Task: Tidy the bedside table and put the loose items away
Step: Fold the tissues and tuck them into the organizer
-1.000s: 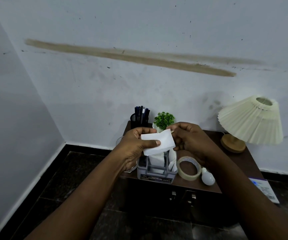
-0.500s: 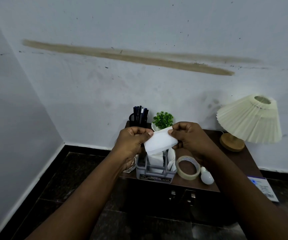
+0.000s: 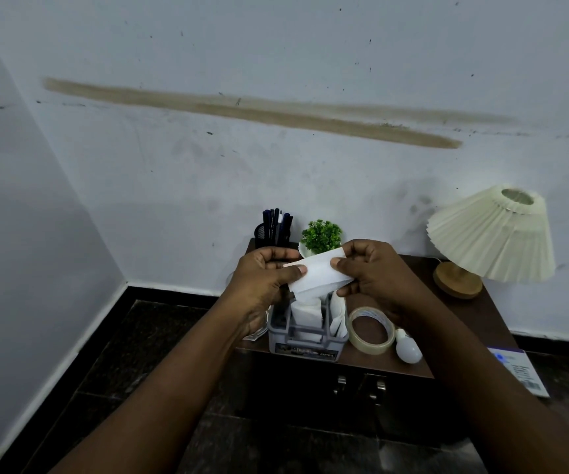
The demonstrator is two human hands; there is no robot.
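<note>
While both hands hold the folded white tissue (image 3: 314,277) in the air just above the grey caddy (image 3: 307,347), the step in hand looks like a last fold before slotting it in. The left hand (image 3: 262,285) pinches the tissue's left end, thumb pressed on top and fingers curled behind. The right hand (image 3: 372,271) pinches the right end the same way.

To do this well, I would match the long edges, run a thumb along the crease so the strip stays flat, then lower it straight down, narrow end first. The middle and right compartments already hold white folded sheets. The left one looks barest (the left hand hides part of it), so it is probably the better slot.

The caddy stands right at the front edge of the bedside table (image 3: 461,313), so a downward push should be gentle and steadied by the other hand. A tape roll (image 3: 372,331) lies just beside the caddy's right wall. A light bulb (image 3: 408,348) lies close against the roll and near the front edge, so a knock could send it rolling off. A glass dish (image 3: 255,331) sits at the left front corner under the left wrist.

The pen holder (image 3: 273,230) and small potted plant (image 3: 320,236) stand at the back by the wall. The best open room is the bare wood between the tape roll and the lamp (image 3: 491,234).
</note>
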